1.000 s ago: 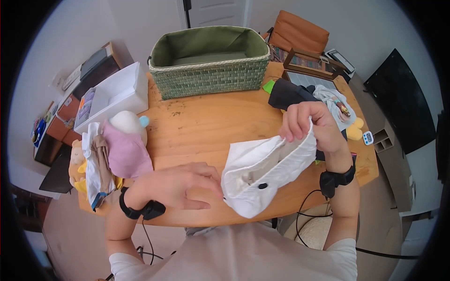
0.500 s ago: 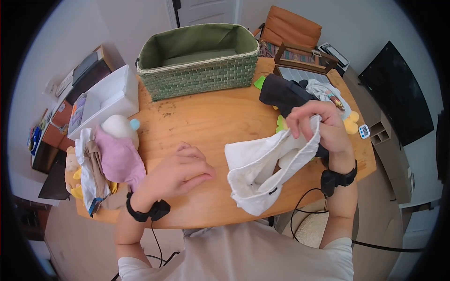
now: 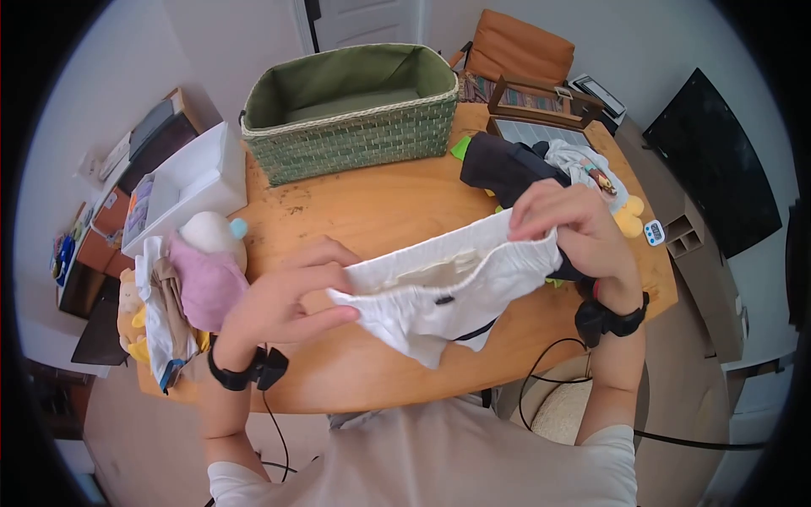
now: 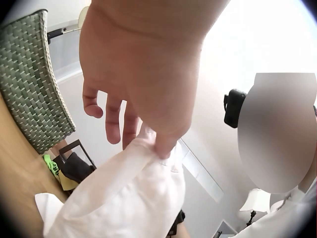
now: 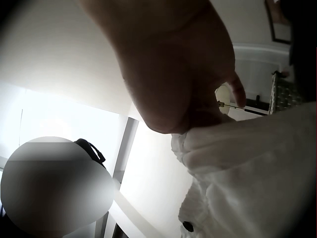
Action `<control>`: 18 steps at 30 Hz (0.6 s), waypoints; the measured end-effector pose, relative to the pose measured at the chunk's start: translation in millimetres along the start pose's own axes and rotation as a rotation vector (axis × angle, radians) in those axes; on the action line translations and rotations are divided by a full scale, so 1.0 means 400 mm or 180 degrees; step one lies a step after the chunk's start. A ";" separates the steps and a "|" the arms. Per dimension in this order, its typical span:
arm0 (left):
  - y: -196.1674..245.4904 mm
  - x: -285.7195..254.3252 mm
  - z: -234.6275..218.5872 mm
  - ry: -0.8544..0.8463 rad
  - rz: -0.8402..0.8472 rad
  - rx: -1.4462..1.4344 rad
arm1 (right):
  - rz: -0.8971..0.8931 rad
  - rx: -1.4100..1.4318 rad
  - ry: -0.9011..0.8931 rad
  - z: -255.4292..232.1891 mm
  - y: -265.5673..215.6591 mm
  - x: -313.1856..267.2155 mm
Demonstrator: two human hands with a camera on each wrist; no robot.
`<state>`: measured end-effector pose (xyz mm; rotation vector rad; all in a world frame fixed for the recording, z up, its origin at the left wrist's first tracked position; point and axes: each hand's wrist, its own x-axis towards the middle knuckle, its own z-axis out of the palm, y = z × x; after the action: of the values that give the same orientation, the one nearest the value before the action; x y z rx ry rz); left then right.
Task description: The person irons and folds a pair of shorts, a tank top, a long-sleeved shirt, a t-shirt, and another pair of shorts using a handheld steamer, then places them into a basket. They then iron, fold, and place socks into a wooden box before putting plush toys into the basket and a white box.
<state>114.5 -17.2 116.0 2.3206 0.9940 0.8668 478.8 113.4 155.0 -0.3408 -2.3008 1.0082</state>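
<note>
White shorts point(image 3: 405, 325) with a gathered elastic waistband and a small dark label hang over the near part of the table, waist opening upward. My left hand point(image 3: 291, 296) pinches the left end of the waistband between thumb and finger. At the opposite end, my right hand point(image 3: 574, 226) grips the band, stretching it out between both hands. In the left wrist view the white cloth point(image 4: 129, 198) runs from the left thumb, the other fingers loosely spread. From the right wrist, the gathered band point(image 5: 185, 148) shows just under the palm; the pinching fingertips are mostly hidden there.
A green woven basket point(image 3: 355, 139) with green lining stands at the back. To the left are a white box point(image 3: 224, 173), a pink-and-white plush toy point(image 3: 203, 279) and folded clothes point(image 3: 160, 304). Dark clothing point(image 3: 498, 165), a grey cloth bundle point(image 3: 579, 156) and a small timer point(image 3: 654, 232) lie right.
My left hand has moved right and taken hold of the waistband's left end. The shorts, earlier hanging from my right hand alone, are now stretched level between both hands.
</note>
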 end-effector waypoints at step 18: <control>-0.077 0.028 -0.082 0.0614 -0.1761 0.0659 | 0.1505 0.0811 0.0317 0.099 0.140 0.033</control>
<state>83.1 16.1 123.3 1.9695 1.7697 0.7883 443.6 134.3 98.4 -0.8320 -2.0113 1.4587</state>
